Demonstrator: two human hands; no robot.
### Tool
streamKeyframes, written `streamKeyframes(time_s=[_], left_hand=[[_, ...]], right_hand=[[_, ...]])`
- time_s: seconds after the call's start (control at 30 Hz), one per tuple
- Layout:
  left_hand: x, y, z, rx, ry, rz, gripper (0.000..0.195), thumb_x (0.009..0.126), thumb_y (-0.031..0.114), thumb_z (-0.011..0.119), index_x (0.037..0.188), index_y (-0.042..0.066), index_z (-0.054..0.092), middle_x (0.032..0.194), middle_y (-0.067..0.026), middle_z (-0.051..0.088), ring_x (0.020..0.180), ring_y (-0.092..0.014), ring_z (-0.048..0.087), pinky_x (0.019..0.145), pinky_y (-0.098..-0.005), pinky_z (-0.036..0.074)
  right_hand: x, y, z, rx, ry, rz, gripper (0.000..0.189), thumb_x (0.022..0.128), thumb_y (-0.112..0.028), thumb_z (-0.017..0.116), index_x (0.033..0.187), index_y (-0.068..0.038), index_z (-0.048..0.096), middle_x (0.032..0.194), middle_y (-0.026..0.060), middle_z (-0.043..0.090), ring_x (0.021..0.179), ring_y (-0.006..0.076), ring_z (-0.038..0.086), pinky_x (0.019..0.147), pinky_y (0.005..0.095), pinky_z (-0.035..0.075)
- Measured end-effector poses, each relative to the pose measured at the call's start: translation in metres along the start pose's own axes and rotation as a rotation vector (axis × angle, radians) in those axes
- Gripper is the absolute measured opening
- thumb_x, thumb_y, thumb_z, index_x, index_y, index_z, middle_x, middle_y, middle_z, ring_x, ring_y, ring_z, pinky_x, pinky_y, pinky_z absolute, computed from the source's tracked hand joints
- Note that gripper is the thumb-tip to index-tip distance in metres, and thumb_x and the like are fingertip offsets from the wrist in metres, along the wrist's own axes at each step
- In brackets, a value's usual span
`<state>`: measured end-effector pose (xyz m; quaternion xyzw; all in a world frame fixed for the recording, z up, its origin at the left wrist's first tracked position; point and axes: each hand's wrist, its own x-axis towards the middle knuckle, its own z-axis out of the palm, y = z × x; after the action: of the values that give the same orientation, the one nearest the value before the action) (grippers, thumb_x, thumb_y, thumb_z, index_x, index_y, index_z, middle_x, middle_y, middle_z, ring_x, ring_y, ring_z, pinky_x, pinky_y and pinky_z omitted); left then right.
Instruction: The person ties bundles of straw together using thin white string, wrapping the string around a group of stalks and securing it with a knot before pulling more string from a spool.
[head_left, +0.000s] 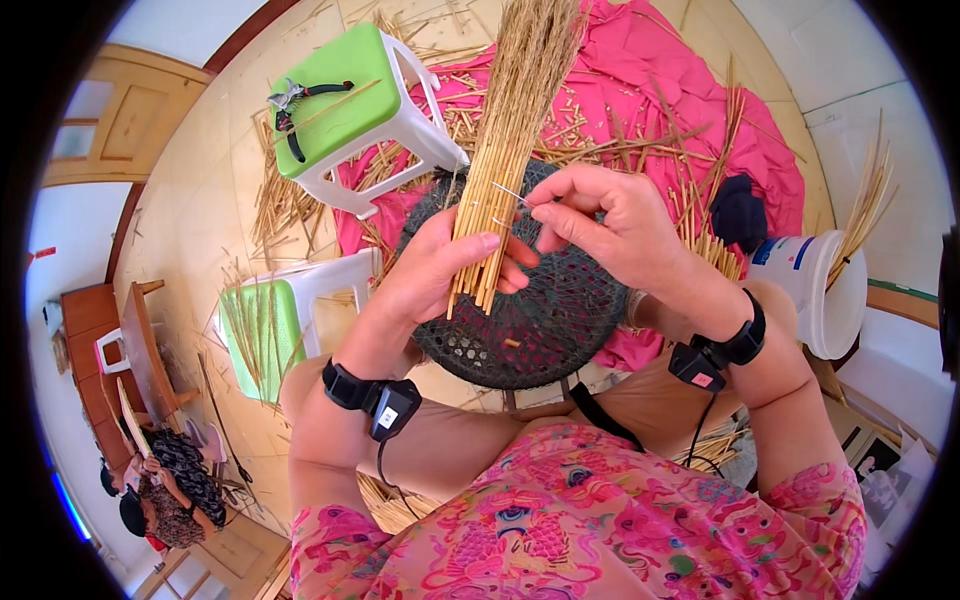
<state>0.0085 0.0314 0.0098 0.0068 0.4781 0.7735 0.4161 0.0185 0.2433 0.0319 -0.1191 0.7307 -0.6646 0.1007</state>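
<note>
A flat bundle of broom-grass stalks (514, 97) lies in my left hand (446, 262), which grips it near its cut ends with the thumb across the front. Its feathery heads point away from me. Thin light-coloured thread shows on the stalks near my fingers. Between thumb and fingertips, my right hand (600, 217) pinches a thin metal needle (511, 193) whose far end lies against the stalks; whether the tip is inside them cannot be told. Below both hands sits a round, dark, mesh-covered seat or basket (517, 345), partly hidden by the bundle.
Pliers-like cutters (304, 101) rest on a green-topped stool (345, 112). Loose stalks (262, 334) cross another stool (234, 304). Offcuts litter a pink cloth (772, 157). To the right, a white bucket (806, 300) lies tilted, holding stalks. Another person (176, 506) sits at lower left.
</note>
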Motion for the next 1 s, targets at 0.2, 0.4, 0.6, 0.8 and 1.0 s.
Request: streamKeyframes(time_s=[0.2, 0.4, 0.6, 0.8, 1.0], left_hand=[[-0.005, 0.003, -0.001, 0.030, 0.007, 0.029, 0.042, 0.085, 0.016, 0.061, 0.119, -0.001, 0.042, 0.086, -0.0121, 0.062, 0.070, -0.016, 0.064, 0.063, -0.0272, 0.054], [-0.004, 0.002, 0.003, 0.126, 0.120, 0.072, 0.049, 0.080, 0.025, 0.067, 0.116, -0.002, 0.045, 0.079, -0.0096, 0.060, 0.062, -0.014, 0.060, 0.053, -0.0231, 0.050], [-0.002, 0.001, 0.001, 0.170, 0.155, 0.093, 0.049, 0.080, 0.024, 0.068, 0.115, -0.001, 0.045, 0.079, -0.0093, 0.060, 0.062, -0.014, 0.060, 0.054, -0.0248, 0.050], [-0.001, 0.000, -0.001, 0.201, 0.163, 0.083, 0.050, 0.080, 0.024, 0.068, 0.117, -0.001, 0.044, 0.079, -0.0093, 0.060, 0.063, -0.015, 0.060, 0.054, -0.0255, 0.050], [-0.002, 0.001, 0.000, 0.206, 0.142, 0.059, 0.051, 0.079, 0.025, 0.069, 0.117, 0.000, 0.044, 0.079, -0.0091, 0.060, 0.063, -0.015, 0.060, 0.055, -0.0249, 0.050]], right_hand=[[0.001, -0.007, -0.005, 0.030, -0.121, 0.150, 0.008, 0.087, -0.008, 0.060, 0.085, 0.000, 0.060, 0.056, -0.0009, 0.057, 0.047, 0.0031, 0.050, 0.044, 0.0202, 0.036], [0.001, -0.011, -0.005, 0.075, -0.205, 0.238, 0.008, 0.085, -0.007, 0.060, 0.082, 0.000, 0.059, 0.054, -0.0020, 0.054, 0.043, 0.0033, 0.047, 0.040, 0.0200, 0.033], [0.003, -0.014, -0.005, 0.121, -0.190, 0.272, 0.009, 0.085, -0.006, 0.059, 0.080, 0.001, 0.059, 0.054, -0.0015, 0.054, 0.043, 0.0033, 0.046, 0.040, 0.0194, 0.032], [0.004, -0.014, -0.005, 0.170, -0.236, 0.354, 0.010, 0.084, -0.007, 0.060, 0.078, 0.000, 0.059, 0.054, -0.0012, 0.055, 0.042, 0.0036, 0.048, 0.038, 0.0192, 0.032], [0.008, -0.023, -0.019, 0.055, -0.310, 0.448, 0.010, 0.083, -0.008, 0.062, 0.077, 0.000, 0.059, 0.054, -0.0003, 0.055, 0.040, 0.0041, 0.047, 0.037, 0.0190, 0.032]])
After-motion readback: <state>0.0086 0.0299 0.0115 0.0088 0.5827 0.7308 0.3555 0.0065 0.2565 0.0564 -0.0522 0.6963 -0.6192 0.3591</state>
